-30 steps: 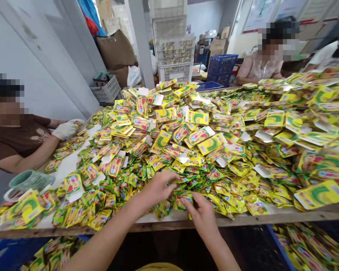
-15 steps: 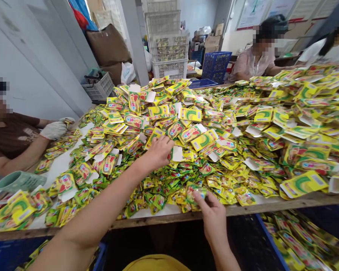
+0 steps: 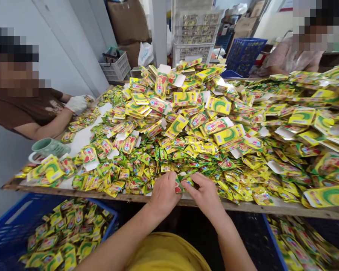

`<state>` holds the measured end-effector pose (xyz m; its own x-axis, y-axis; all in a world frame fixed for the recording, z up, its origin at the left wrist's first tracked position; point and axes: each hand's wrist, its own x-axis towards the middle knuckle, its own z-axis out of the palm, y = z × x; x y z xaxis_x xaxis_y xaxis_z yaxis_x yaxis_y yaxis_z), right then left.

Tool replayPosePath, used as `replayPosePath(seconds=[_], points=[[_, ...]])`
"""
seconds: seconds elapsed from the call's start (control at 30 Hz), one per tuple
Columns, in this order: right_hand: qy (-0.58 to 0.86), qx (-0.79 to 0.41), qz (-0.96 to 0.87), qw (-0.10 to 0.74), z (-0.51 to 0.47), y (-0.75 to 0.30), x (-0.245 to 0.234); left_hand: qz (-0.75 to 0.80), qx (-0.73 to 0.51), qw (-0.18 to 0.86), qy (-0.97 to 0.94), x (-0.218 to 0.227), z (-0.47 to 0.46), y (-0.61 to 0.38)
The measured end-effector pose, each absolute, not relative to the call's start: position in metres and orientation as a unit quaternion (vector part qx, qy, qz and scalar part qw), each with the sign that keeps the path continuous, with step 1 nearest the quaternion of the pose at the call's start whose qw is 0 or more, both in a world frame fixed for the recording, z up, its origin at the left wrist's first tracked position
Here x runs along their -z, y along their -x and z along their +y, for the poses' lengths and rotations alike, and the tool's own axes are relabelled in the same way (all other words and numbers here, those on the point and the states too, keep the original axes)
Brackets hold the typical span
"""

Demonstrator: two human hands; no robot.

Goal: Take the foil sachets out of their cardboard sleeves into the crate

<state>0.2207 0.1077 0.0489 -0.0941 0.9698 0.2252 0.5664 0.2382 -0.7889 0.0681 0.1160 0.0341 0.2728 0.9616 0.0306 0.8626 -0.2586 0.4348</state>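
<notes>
A big heap of small yellow-green sachets (image 3: 203, 150) and flat yellow cardboard sleeves (image 3: 228, 133) covers the wooden table (image 3: 243, 206). At the table's near edge my left hand (image 3: 164, 194) is closed on a small folded sleeve (image 3: 178, 184), thumb and fingers pinching it. Right beside it, my right hand (image 3: 205, 194) pinches a green sachet (image 3: 188, 180) at the sleeve's open end. The two hands nearly touch.
A blue crate (image 3: 14, 222) with filled packs sits under the table at the left, another at the right (image 3: 274, 241). A green mug (image 3: 46, 147) stands on the left end. A gloved person (image 3: 77, 103) works at the left, another person (image 3: 290, 58) at the far side. White crates (image 3: 193, 41) are stacked behind.
My left hand came back from the heap with a sleeve and met my right hand at the table's edge. The camera tilted down, showing the blue crates.
</notes>
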Motion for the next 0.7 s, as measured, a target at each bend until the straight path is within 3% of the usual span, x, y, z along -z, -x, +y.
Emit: replayPosePath(seconds=[0.13, 0.27, 0.4, 0.6, 0.7], points=[[0.497, -0.395, -0.721, 0.278, 0.107, -0.230, -0.055, 0.569, -0.201, 0.308, -0.735, -0.024, 0.091, -0.066], [0.556, -0.405, -0.661, 0.299, 0.097, -0.221, -0.042, 0.534, -0.261, 0.541, -0.595, -0.018, 0.067, -0.054], [0.536, -0.419, -0.659, 0.321, 0.077, -0.200, -0.028, 0.466, -0.293, 0.704, -0.448, -0.010, 0.047, -0.032], [0.434, -0.407, -0.763, 0.253, 0.057, -0.181, -0.032, 0.432, -0.331, 0.761, -0.354, -0.004, 0.035, -0.012], [0.489, -0.454, -0.657, 0.350, 0.056, -0.183, -0.027, 0.426, -0.338, 0.759, -0.357, -0.007, 0.035, -0.011]])
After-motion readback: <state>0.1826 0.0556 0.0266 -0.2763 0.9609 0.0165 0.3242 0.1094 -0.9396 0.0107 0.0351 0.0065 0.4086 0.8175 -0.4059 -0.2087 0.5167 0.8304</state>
